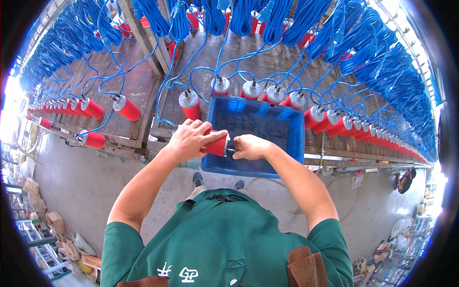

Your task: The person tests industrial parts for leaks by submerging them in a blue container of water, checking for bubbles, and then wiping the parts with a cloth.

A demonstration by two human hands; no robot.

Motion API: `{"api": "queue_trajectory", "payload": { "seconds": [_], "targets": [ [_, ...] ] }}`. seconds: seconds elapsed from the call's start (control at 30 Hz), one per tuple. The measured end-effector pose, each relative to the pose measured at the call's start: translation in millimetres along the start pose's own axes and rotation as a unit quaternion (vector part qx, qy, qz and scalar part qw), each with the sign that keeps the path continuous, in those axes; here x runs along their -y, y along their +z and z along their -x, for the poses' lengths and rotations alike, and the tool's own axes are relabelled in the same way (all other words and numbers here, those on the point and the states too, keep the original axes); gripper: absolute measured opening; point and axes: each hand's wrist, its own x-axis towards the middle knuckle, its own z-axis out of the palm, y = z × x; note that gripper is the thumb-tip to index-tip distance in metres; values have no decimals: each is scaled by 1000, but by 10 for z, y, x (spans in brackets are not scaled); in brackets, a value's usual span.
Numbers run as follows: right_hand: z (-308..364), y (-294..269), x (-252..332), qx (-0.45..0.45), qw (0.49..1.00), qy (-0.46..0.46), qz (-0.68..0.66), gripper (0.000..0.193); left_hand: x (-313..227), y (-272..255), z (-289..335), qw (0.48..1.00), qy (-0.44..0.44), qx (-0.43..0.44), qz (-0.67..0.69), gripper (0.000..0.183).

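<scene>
At the 9 o'clock side of the blue tub [253, 173], a red cylinder [216, 145] lay tilted in the left hand [190, 139], its capped end pointing toward 3 o'clock. The left fingers were clamped on its body from above, spread along the red surface. The right hand [252, 147] came in from the 4 o'clock direction over the tub, with its fingers drawn together at the capped end, apparently pinching a small dark piece [231, 151], though the hand partly hid it.

Just beyond, at 11 o'clock from the held piece, another cylinder [190, 104] stood on the wooden worktop [136, 81] with its silver cap toward the top. More of the same kind made a row past the tub's 12 o'clock edge and on toward 3 o'clock, with others lined up out at 10 o'clock. Thin blue cables led from their caps, and thick blue coils [306, 21] hung behind, arching from 10 o'clock through 12 to 2. Toward 6 o'clock were the wearer's green shirt [215, 229] and grey floor [158, 210].
</scene>
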Motion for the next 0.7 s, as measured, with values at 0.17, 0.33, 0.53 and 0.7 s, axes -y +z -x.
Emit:
{"api": "queue_trajectory", "payload": {
  "seconds": [0.17,0.33,0.53,0.7],
  "targets": [
    [82,-28,139,46,985,95,-135,40,3,-8,11,1000,5,10,-3,100],
    [16,-12,-21,41,988,39,-143,46,-6,-30,-11,1000,13,19,-4,99],
    [-6,72,-41,-7,996,11,-85,37,3,-7,-4,1000,5,9,4,100],
    [79,-36,64,85,970,101,-202,35,0,-35,-11,1000,14,20,1,103]
  ]
}}
